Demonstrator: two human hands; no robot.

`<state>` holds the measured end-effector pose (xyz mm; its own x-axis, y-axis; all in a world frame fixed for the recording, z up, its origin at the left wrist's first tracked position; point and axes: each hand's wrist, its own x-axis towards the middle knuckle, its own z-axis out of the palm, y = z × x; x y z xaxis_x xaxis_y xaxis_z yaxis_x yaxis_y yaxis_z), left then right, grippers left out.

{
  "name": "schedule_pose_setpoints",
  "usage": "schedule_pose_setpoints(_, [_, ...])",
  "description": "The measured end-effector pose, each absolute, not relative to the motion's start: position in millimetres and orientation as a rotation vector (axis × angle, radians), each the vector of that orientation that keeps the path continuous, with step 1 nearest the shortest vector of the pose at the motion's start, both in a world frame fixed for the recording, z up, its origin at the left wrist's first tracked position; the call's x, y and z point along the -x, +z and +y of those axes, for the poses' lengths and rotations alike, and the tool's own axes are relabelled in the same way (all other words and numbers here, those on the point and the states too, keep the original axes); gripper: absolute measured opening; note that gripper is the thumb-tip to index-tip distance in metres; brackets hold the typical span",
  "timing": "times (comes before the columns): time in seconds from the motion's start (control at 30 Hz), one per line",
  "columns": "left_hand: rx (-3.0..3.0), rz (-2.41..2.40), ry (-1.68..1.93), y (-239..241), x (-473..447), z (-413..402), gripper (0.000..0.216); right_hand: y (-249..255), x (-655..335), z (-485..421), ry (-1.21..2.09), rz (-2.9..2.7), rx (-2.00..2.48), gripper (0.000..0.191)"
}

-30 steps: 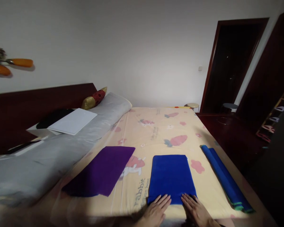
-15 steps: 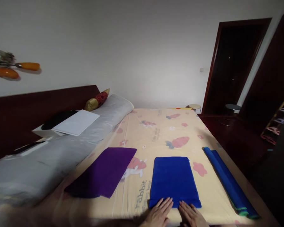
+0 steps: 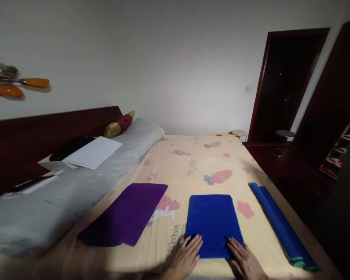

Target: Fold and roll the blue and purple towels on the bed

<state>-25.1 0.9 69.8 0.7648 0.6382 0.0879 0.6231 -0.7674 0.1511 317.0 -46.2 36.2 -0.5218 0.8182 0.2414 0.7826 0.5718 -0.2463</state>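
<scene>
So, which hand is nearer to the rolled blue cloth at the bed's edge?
The right hand. It rests at the folded blue cloth's near right corner, on the side toward the rolled blue cloth. The left hand is at the near left corner, farther away.

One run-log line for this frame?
left hand: flat, blue cloth's near-left corner | right hand: flat, near-right corner | purple cloth: left, untouched
</scene>
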Motion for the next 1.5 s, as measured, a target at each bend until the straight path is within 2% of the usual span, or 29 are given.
schedule_pose_setpoints(0.13, [-2.801,0.865,0.177,59,-17,-12,0.071,45,-288,-42,0.42,-2.618,1.153,0.062])
schedule_pose_setpoints(0.23, [-2.798,0.839,0.137,53,-19,-13,0.071,33,-286,-38,0.51,-2.595,1.244,0.059])
schedule_pose_setpoints(0.4, [-2.873,1.128,0.189,59,36,6,0.065,5,-315,-32,0.36,-2.328,1.664,0.058])
schedule_pose_setpoints(0.53, [-2.911,1.287,0.226,70,61,14,0.057,4,-323,-30,0.273,-2.225,1.799,0.06])
schedule_pose_setpoints(0.7, [-2.932,1.084,0.316,79,14,7,0.058,25,-286,-25,0.41,-2.356,1.523,0.055])
schedule_pose_setpoints(0.83, [-2.847,0.921,0.314,68,-34,7,0.066,30,-249,-10,0.567,-2.482,1.246,0.053])
schedule_pose_setpoints(0.97, [-2.804,0.928,0.267,48,-30,18,0.074,18,-251,3,0.614,-2.485,1.324,0.05])
schedule_pose_setpoints(1.1, [-2.797,1.339,0.355,35,12,30,0.062,3,-290,4,0.449,-2.207,1.759,0.052])
schedule_pose_setpoints(1.23, [-2.704,1.812,0.451,33,33,35,0.049,10,-312,6,0.344,-2.108,1.96,0.056])
schedule_pose_setpoints(1.37, [-2.733,1.797,0.551,37,10,31,0.044,42,-291,10,0.273,-2.225,1.93,0.046])
schedule_pose_setpoints(1.5, [-2.759,1.548,0.508,18,-27,15,0.044,57,-253,0,0.411,-2.436,1.701,0.038])
